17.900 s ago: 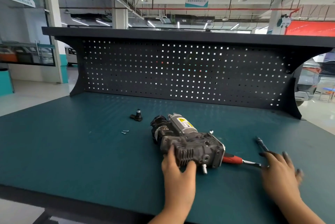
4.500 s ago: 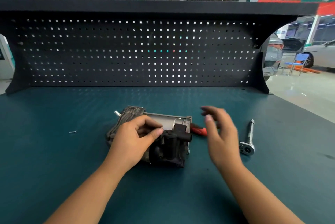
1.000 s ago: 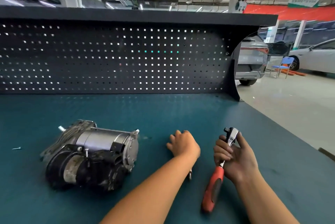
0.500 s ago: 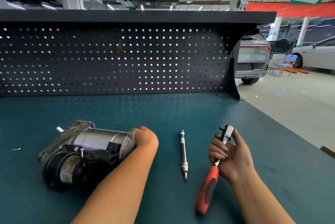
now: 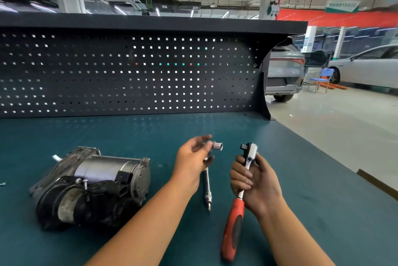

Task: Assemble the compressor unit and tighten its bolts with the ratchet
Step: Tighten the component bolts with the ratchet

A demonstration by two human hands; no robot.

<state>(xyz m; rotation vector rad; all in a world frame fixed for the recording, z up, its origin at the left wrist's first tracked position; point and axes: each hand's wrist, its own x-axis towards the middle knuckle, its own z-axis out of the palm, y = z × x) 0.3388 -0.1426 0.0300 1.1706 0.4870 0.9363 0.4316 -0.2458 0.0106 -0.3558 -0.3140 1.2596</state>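
Note:
The compressor unit (image 5: 92, 186) lies on its side at the left of the green bench top, a loose bolt (image 5: 85, 184) standing in its black bracket. My right hand (image 5: 256, 181) grips the metal shank of the ratchet (image 5: 234, 227), whose red handle points toward me and whose square-drive head is raised. My left hand (image 5: 193, 158) pinches a small silver socket (image 5: 218, 145) at its fingertips, just left of the ratchet head. A long extension bar (image 5: 207, 188) lies on the bench between my hands.
A black pegboard back panel (image 5: 129, 71) closes the far side of the bench. The bench's right edge (image 5: 323, 151) drops to the workshop floor, where cars are parked. A small screw (image 5: 2, 184) lies at the far left.
My left hand has left the compressor's end, moved right past the extension bar and now holds a small socket up near the ratchet head. The right hand keeps its grip on the ratchet.

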